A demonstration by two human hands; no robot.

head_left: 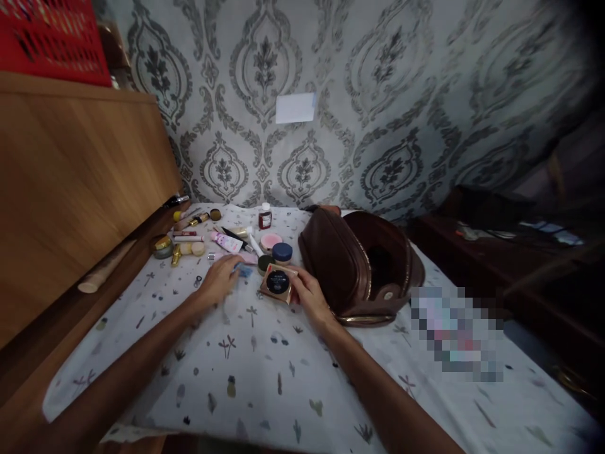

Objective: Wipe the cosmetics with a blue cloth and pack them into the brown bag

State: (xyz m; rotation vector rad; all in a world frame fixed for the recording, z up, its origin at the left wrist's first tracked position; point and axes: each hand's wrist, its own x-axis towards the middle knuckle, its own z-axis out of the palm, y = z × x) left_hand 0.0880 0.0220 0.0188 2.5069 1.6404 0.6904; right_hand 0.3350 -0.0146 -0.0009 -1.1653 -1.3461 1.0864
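My right hand (309, 295) grips a square gold compact case (278, 284) with a round black centre, held just above the cloth. My left hand (218, 282) is low over the cloth, its fingers closed at a small blue see-through item (244, 270) whose kind I cannot make out. Behind the compact stand a dark green-lidded jar (265, 261) and a blue-lidded jar (282, 252), with a pink round compact (271, 241) farther back. A pink and white tube (227, 242) lies beyond my left hand. Right of my right hand sits a brown leather bag (333, 258), unzipped and gaping.
A small red bottle (265, 216) with a white cap stands near the wall. Several cosmetics, including a gold-lidded jar (162, 245), lie at the left. A wooden cabinet (80, 170) borders the left side. On the right, a blurred-out patch (457, 334) covers something on the cloth.
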